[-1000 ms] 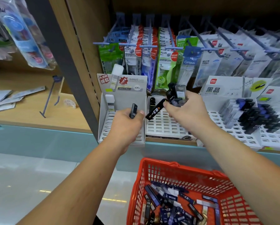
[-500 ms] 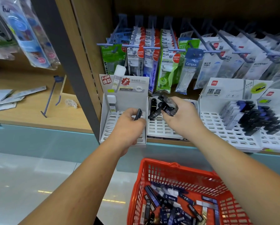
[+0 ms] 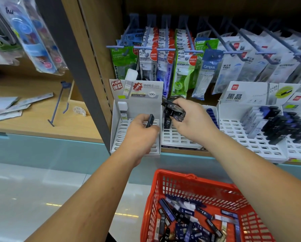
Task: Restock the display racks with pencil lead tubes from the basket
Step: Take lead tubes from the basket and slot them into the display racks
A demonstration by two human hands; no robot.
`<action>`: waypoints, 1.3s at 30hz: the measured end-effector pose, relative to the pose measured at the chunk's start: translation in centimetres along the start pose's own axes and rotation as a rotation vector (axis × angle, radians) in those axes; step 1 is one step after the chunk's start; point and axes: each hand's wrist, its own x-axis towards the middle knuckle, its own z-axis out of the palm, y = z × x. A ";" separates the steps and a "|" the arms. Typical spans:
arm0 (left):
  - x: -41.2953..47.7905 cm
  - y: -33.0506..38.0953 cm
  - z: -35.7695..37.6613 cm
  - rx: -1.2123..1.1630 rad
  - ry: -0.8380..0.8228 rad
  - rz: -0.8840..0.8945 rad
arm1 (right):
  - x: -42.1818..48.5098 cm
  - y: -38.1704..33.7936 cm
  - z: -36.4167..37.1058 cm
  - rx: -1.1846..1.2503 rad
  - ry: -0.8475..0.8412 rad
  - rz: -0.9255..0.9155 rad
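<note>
Over the front edge of the wooden shelf (image 3: 186, 150), my left hand (image 3: 139, 131) has its fingers curled round one slim black pencil lead tube (image 3: 150, 120), held upright above the white slotted cardboard display rack (image 3: 121, 135) on the left. My right hand (image 3: 189, 119) grips a bunch of dark lead tubes (image 3: 174, 110) over the back of the neighbouring white slotted rack (image 3: 174, 138). Further right, a third white rack (image 3: 237, 137) holds rows of black and clear tubes. Below my forearms sits the red plastic mesh basket (image 3: 198, 186), with many loose dark blue and black lead tubes (image 3: 186, 222) lying jumbled in it.
</note>
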 end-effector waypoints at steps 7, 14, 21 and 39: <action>0.0 0.0 0.0 -0.004 -0.004 0.000 | -0.2 1.5 1.2 0.094 -0.011 0.086; 0.0 -0.1 0.2 -0.035 -0.038 0.066 | -0.3 1.3 1.4 0.068 -0.025 0.147; -0.4 0.4 0.3 -0.120 -0.016 0.104 | -2.1 -0.2 -2.1 0.876 -0.224 0.527; -1.2 1.6 2.1 -0.241 -0.218 0.074 | -4.6 0.9 -4.6 1.014 -0.174 0.643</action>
